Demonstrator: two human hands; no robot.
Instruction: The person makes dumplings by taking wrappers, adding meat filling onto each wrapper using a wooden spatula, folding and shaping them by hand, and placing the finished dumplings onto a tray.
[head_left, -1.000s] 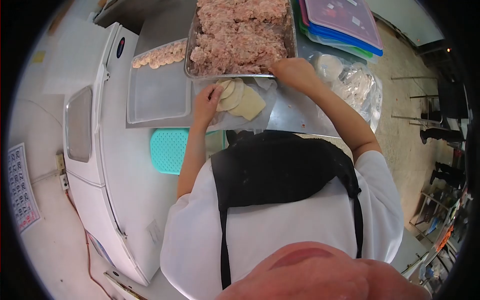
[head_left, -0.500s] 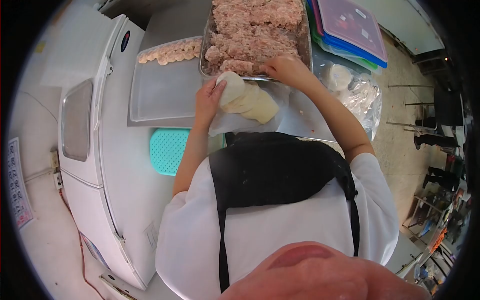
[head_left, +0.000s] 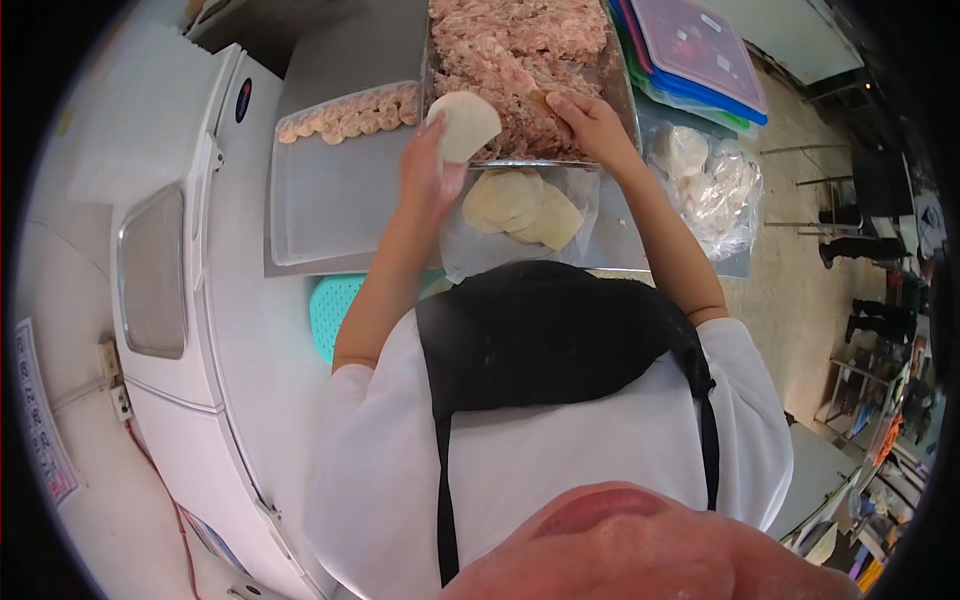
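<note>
My left hand [head_left: 432, 165] pinches a round pale dough wrapper [head_left: 465, 125] by its edge, holding it up beside the metal tray [head_left: 632, 125] of ground meat filling [head_left: 520, 50]. Over the right front part of that filling, the fingers of my right hand [head_left: 592, 128] are closed together. A thin brownish tip shows at these fingers, too small to name. Below the tray, a loose pile of wrappers [head_left: 520, 205] lies on a clear plastic sheet [head_left: 460, 250].
At left, a shallow tray [head_left: 335, 215] carries rows of filled dumplings [head_left: 350, 113]. Bagged wrappers [head_left: 685, 155] and stacked coloured lids [head_left: 700, 55] are at right. A turquoise perforated basket [head_left: 330, 310] sits below the table edge, near a white freezer [head_left: 250, 350].
My left hand has lifted one wrapper up and away from the pile, toward the filling. My right hand has shifted slightly right and up over the meat.
</note>
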